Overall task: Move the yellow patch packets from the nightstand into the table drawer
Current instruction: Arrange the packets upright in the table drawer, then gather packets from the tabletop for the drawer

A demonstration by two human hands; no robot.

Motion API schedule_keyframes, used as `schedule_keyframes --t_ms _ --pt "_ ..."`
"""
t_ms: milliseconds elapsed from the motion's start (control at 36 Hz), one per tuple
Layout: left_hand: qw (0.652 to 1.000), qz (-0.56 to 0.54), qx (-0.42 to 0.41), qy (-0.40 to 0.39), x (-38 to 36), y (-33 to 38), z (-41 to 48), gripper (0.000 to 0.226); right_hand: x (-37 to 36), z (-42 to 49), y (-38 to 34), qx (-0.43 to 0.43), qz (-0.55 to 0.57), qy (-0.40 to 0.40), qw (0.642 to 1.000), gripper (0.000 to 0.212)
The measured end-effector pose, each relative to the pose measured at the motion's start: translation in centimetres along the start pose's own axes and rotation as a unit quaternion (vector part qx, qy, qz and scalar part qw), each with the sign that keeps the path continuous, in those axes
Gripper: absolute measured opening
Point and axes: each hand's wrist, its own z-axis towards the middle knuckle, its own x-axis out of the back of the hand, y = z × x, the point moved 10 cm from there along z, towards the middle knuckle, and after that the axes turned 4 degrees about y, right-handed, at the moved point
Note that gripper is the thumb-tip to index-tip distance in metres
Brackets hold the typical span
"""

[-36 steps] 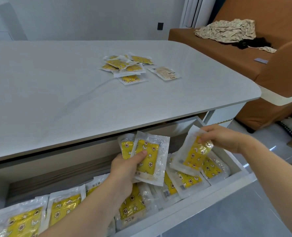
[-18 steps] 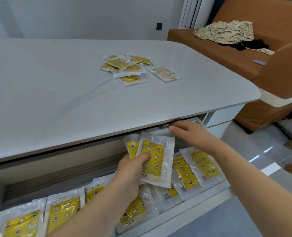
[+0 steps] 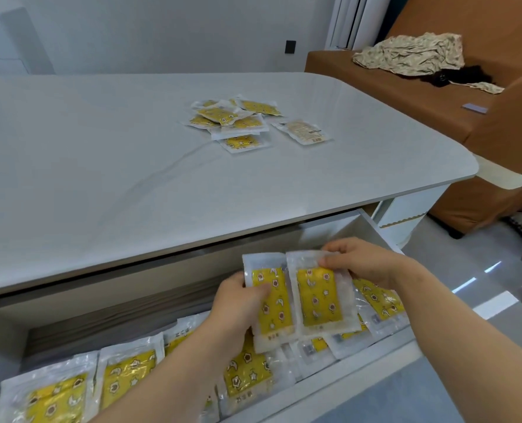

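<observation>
Above the open table drawer (image 3: 375, 233), the left hand (image 3: 238, 297) pinches one yellow patch packet (image 3: 273, 300) by its edge, and the right hand (image 3: 360, 264) pinches a second packet (image 3: 319, 297) at its top, the two overlapping. Many stowed packets (image 3: 125, 380) already lie in the drawer. A loose heap of packets (image 3: 232, 117) sits on the tabletop (image 3: 101, 163), so the job looks only partly done.

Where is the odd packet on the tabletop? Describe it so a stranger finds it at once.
Start at the white tabletop above the open drawer. Near its far middle lies a heap of yellow packets; just right of the heap lies a single packet. It alone shows a pale, text-printed side rather than a yellow one.
</observation>
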Motion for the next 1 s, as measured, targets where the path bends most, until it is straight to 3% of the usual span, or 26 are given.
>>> schedule_keyframes --t_ms 111,222,278,417,528,639,778,861,1000 --pt "0.992 0.123 -0.010 0.003 0.3 -0.8 0.6 0.041 -1.4 -0.3 1.3 -0.053 -0.092 -0.054 0.993 0.016" --pt "0.961 0.275 -0.040 -0.011 -0.1 -0.6 0.4 0.085 -1.4 -0.2 1.0 -0.044 -0.152 -0.036 0.987 0.012" --pt "0.937 0.341 -0.071 -0.001 -0.3 0.0 0.1 0.084 -1.3 0.0 0.8 -0.030 -0.181 -0.025 0.983 0.005" --pt "0.842 0.524 -0.128 0.029 0.0 1.1 -0.2 0.059 -1.6 0.4 0.2 0.005 -0.253 -0.008 0.967 0.046" --pt "0.794 0.586 -0.159 0.039 -0.3 1.4 0.0 0.063 -1.7 0.7 0.7 0.005 -0.318 -0.005 0.948 0.051" --pt "0.788 0.582 -0.196 0.051 -0.3 2.3 -0.4 0.060 -1.2 0.8 -0.2 0.039 -0.285 0.042 0.957 0.043" --pt "0.850 0.436 -0.282 0.089 0.8 6.1 -2.5 0.037 -0.1 -0.9 -4.5 0.140 -0.177 0.147 0.963 0.024" --pt "0.861 0.384 -0.317 0.100 1.4 7.9 -3.9 0.026 0.5 -2.1 -6.0 0.157 -0.108 0.189 0.963 0.013" --pt "0.861 0.366 -0.338 0.099 1.9 10.9 -5.1 0.021 2.2 -4.2 -8.3 0.160 -0.047 0.251 0.954 0.021"
